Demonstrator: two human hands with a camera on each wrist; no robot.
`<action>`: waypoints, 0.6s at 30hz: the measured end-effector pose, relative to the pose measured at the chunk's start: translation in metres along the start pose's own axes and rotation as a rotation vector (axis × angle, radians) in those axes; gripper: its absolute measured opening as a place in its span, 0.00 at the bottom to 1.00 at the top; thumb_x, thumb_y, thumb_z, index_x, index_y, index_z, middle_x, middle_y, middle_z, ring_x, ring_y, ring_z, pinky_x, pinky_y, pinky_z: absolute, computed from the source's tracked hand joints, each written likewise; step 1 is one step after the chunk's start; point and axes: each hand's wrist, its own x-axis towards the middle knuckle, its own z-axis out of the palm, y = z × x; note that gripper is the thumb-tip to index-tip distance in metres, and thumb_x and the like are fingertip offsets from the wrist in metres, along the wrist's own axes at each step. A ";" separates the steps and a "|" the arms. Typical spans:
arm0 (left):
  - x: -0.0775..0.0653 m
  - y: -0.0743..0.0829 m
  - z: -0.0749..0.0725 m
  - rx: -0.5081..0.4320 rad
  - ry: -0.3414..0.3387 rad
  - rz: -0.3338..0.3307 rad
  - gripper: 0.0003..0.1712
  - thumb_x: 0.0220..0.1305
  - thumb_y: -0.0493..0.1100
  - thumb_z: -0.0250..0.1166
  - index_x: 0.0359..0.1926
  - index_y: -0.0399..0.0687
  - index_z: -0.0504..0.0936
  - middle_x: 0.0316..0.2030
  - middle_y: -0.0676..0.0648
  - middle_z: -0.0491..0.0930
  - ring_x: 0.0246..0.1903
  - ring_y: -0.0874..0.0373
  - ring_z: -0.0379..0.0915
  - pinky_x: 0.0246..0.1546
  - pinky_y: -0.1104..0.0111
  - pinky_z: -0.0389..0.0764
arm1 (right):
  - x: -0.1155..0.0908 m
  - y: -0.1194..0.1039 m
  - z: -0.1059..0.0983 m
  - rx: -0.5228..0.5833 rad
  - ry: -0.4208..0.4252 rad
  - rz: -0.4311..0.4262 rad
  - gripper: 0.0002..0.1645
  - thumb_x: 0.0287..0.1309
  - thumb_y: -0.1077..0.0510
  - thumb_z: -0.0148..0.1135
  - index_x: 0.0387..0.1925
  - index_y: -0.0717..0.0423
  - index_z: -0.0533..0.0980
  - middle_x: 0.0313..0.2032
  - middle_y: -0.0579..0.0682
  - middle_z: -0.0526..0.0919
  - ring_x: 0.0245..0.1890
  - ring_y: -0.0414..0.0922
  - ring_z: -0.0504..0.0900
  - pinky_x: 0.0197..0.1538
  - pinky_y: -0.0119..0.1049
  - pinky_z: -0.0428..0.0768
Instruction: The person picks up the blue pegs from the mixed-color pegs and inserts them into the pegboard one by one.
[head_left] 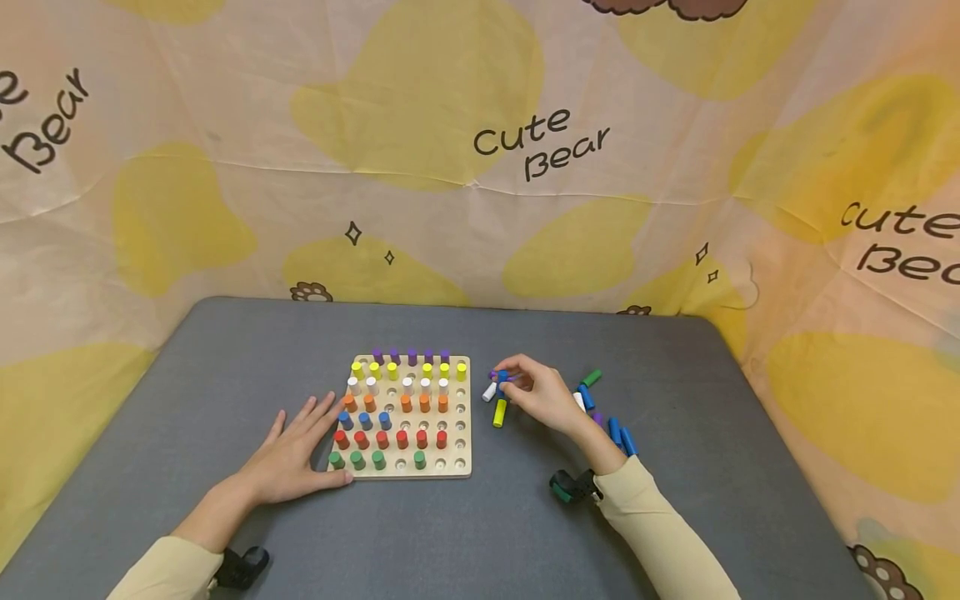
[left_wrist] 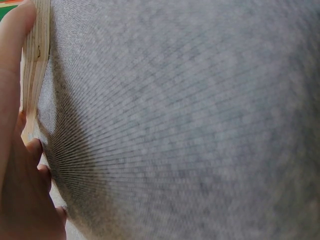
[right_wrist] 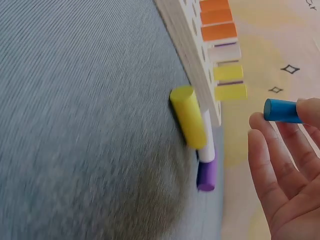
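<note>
Your right hand [head_left: 536,393] pinches a blue peg [right_wrist: 282,111] between thumb and fingertips, its flat round end jutting past them. It is a short, plain cylinder, held just right of the pegboard [head_left: 451,451]. Your left hand [head_left: 288,462] lies with fingers spread at the board's left edge, thumb touching its near corner. Below your right fingers lie a yellow peg [head_left: 499,413] and a white peg [head_left: 490,392].

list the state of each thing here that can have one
pale wooden pegboard, partly filled
seated multicoloured cylindrical pegs, upright
blue cylindrical peg, held
loose multicoloured cylindrical pegs, lying down, some partly hidden
left hand, touching the pegboard
right hand, pinching the blue peg
</note>
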 end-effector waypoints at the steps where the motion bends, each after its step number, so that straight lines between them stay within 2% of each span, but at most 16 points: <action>1: 0.000 0.000 0.000 -0.001 0.000 0.000 0.61 0.42 0.76 0.61 0.72 0.54 0.49 0.71 0.41 0.47 0.69 0.39 0.39 0.61 0.36 0.36 | 0.000 -0.006 0.000 0.000 -0.006 -0.001 0.13 0.56 0.64 0.60 0.45 0.53 0.76 0.41 0.51 0.83 0.34 0.45 0.82 0.30 0.30 0.80; 6: 0.001 -0.001 0.001 -0.004 -0.010 -0.008 0.61 0.41 0.76 0.61 0.72 0.55 0.49 0.71 0.41 0.47 0.69 0.39 0.38 0.61 0.37 0.35 | 0.003 -0.012 0.008 -0.008 -0.018 -0.028 0.13 0.56 0.65 0.60 0.44 0.55 0.76 0.40 0.51 0.83 0.35 0.43 0.82 0.34 0.31 0.80; 8: 0.001 -0.001 0.001 -0.003 -0.007 -0.006 0.61 0.41 0.76 0.61 0.72 0.55 0.49 0.71 0.41 0.47 0.69 0.39 0.38 0.61 0.37 0.35 | 0.005 -0.008 0.012 -0.004 -0.021 -0.053 0.13 0.56 0.63 0.60 0.44 0.54 0.76 0.40 0.49 0.83 0.35 0.40 0.82 0.35 0.30 0.80; 18: 0.000 0.002 -0.002 -0.003 -0.006 -0.004 0.61 0.42 0.75 0.62 0.72 0.55 0.49 0.71 0.41 0.47 0.69 0.38 0.39 0.61 0.36 0.36 | 0.010 -0.025 0.027 -0.009 -0.065 -0.108 0.14 0.56 0.63 0.60 0.45 0.59 0.75 0.38 0.47 0.82 0.36 0.39 0.82 0.38 0.34 0.80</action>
